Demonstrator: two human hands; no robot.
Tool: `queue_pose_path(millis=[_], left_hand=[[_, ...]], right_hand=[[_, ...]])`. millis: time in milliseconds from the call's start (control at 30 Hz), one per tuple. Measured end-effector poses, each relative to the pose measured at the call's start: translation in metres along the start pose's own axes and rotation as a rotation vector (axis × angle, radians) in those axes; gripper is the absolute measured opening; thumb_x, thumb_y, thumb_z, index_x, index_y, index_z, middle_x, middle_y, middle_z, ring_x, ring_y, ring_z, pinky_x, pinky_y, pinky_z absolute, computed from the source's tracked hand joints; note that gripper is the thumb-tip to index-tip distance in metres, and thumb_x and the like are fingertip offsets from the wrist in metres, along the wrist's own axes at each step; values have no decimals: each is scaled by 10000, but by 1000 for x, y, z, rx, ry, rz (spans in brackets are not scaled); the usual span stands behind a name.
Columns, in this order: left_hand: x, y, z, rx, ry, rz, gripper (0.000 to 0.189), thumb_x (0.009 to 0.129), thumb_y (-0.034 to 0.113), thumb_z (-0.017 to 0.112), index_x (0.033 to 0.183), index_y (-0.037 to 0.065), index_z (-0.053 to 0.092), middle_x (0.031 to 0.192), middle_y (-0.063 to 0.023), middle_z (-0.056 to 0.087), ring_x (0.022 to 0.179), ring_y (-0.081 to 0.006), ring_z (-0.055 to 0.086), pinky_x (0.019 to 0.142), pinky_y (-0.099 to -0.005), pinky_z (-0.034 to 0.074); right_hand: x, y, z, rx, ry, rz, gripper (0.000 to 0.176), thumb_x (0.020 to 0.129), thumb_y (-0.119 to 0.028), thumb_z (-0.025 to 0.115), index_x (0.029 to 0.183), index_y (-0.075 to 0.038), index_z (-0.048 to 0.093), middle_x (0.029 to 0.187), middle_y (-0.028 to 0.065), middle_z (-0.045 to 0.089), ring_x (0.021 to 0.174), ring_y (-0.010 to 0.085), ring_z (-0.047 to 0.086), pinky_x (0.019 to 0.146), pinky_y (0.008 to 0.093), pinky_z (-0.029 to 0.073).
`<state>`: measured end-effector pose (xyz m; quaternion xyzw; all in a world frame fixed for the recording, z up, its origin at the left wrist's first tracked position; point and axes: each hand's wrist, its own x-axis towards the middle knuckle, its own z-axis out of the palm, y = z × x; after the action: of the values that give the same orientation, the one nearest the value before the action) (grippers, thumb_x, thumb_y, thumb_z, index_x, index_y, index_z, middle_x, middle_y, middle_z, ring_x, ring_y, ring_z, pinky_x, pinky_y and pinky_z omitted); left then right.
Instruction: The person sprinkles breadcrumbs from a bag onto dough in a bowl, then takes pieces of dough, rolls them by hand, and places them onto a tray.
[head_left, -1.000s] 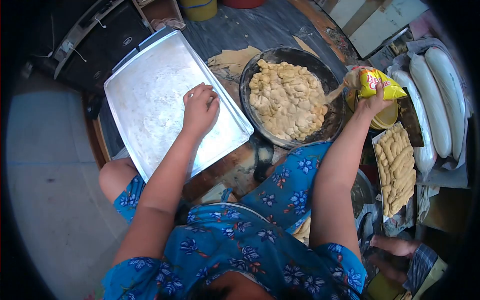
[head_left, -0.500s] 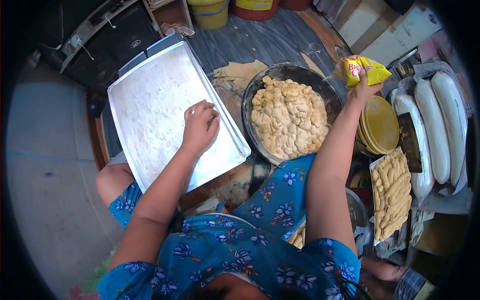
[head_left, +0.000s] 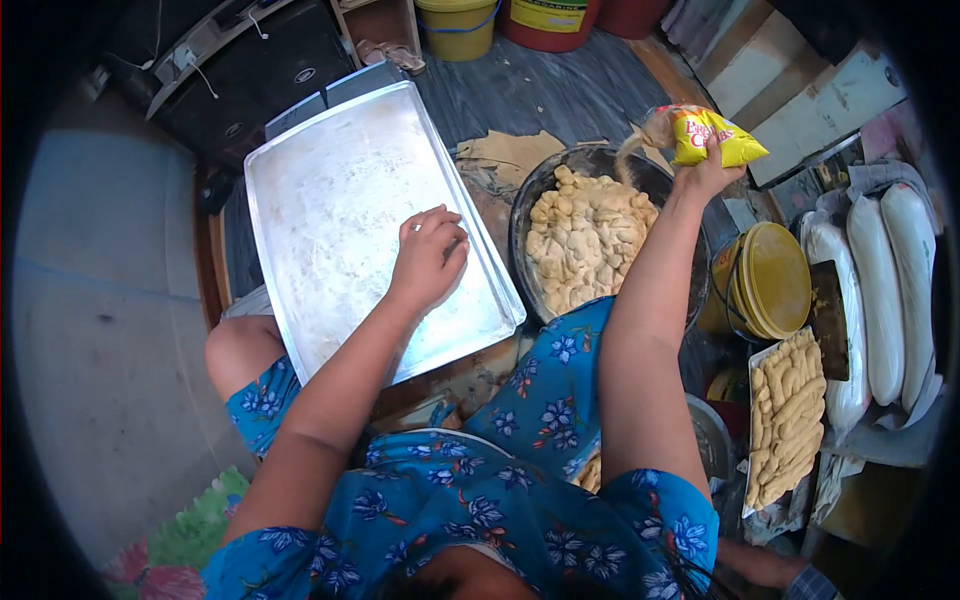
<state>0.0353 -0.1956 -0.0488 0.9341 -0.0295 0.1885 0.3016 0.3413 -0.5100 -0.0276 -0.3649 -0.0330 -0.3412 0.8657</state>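
Observation:
My right hand grips a yellow bag of bread crumbs, held tilted above the far right side of a dark round basin. A thin stream of crumbs falls from the bag's left end towards the basin. In the basin lies a heap of small dough pieces pressed together. My left hand rests on a large metal baking tray, its fingers loosely bent and the thumb apart, holding nothing. The tray lies slanted on top of another tray, left of the basin.
On the right stand a yellow lidded bucket, a tray of shaped dough rolls and long white wrapped packages. More buckets, one yellow and one red, stand at the back. Another person's arm shows at lower right.
The bag of bread crumbs has tipped further left, and crumbs now stream from it. My left hand has stayed on the tray. The whole view has shifted slightly.

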Motion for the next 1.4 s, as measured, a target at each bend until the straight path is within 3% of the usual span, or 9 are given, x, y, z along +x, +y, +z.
queue_pose_path(millis=[267, 367, 533, 667, 767, 867, 967, 1200, 1400], left_hand=[[0, 0, 0, -21, 21, -3, 115, 821, 138, 607, 891, 51, 635, 1112, -120, 614, 1214, -311, 498, 1034, -439, 290], [1, -1, -1, -26, 20, -7, 118, 822, 142, 603, 893, 53, 631, 1116, -120, 615, 1217, -317, 496, 1035, -438, 290], [1, 0, -1, -35, 21, -11, 133, 834, 145, 591, 907, 45, 639, 1112, -124, 617, 1220, -314, 493, 1041, -435, 284], [0, -1, 0, -44, 33, -14, 135, 834, 136, 590, 908, 41, 651, 1106, -122, 622, 1216, -304, 495, 1040, -432, 279], [0, -3, 4, -40, 51, -5, 141, 829, 144, 589, 910, 45, 648, 1103, -122, 624, 1201, -313, 504, 1036, -441, 282], [1, -3, 6, -9, 60, -3, 146, 826, 156, 592, 910, 49, 642, 1107, -123, 622, 1193, -316, 502, 1034, -450, 282], [0, 1, 5, 30, 68, 31, 145, 817, 154, 595, 907, 49, 639, 1084, -117, 614, 1164, -313, 505, 1028, -450, 287], [2, 5, 10, 75, 40, 3, 147, 799, 162, 613, 908, 69, 645, 1058, -95, 585, 1122, -312, 498, 1019, -455, 286], [7, 21, 21, -8, 22, -23, 178, 812, 217, 637, 953, 113, 668, 1123, -82, 579, 1191, -281, 467, 1016, -477, 280]], right_hand=[[-6, -4, -23, 17, -240, 145, 634, 770, 143, 589, 1309, -43, 312, 1211, 179, 518, 1097, 343, 583, 920, 491, 529], [-10, -21, -27, 23, -262, 290, 627, 768, 143, 569, 1319, -29, 322, 1193, 182, 544, 1069, 350, 599, 921, 497, 524], [-11, -51, -54, -150, -387, 418, 551, 769, 97, 569, 1287, -17, 419, 1200, 192, 555, 1091, 348, 597, 921, 500, 519], [-2, -70, -106, 78, -303, 491, 543, 824, 14, 541, 1341, 17, 376, 1275, 222, 530, 1142, 380, 564, 986, 536, 461], [1, -93, -133, 236, 48, 378, 488, 874, -97, 508, 1343, 13, 426, 1306, 218, 522, 1197, 389, 521, 1023, 550, 416], [5, -103, -178, 679, 244, 209, 451, 888, -179, 503, 1299, 6, 492, 1304, 193, 536, 1198, 382, 519, 1018, 531, 424], [4, -101, -221, 989, 286, 192, 432, 892, -245, 503, 1247, -3, 544, 1293, 172, 553, 1190, 363, 527, 995, 514, 446], [-37, -90, -226, 1112, 606, 333, 385, 902, -255, 452, 1190, -53, 607, 1215, 148, 617, 1096, 308, 601, 863, 499, 544], [-71, -108, -180, 1207, 454, 737, 346, 914, -200, 481, 1185, -16, 592, 1189, 164, 608, 1058, 355, 589, 846, 485, 556]])
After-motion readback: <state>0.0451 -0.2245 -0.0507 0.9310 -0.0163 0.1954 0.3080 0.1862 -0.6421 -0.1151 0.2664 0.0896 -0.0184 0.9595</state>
